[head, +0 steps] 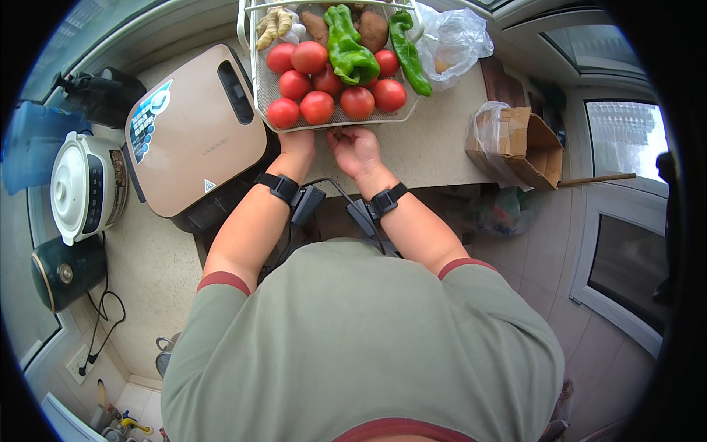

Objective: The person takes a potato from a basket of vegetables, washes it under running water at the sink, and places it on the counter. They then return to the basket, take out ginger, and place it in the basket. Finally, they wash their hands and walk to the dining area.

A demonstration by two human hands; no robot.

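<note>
A white wire-mesh basket [410,113] stands before me on the counter. It holds several red tomatoes [357,103], a wide green pepper [352,52], a long green pepper [410,53], brown potato-like tubers [374,30] and a piece of ginger [273,26]. My left hand [299,143] reaches under the basket's front rim; its fingers are hidden there. Just to its right, my right hand [359,152] is turned palm up below the same rim. Its curled fingers pinch a small brown object [337,132], mostly hidden. Both wrists wear black straps with cabled modules.
Left of the basket sits a beige-lidded electric griddle [193,132], beside a white electric cooker [72,188] and a dark green appliance [72,273]. A clear plastic bag [455,41] lies right of the basket. An open cardboard box [513,141] stands by the counter's right edge.
</note>
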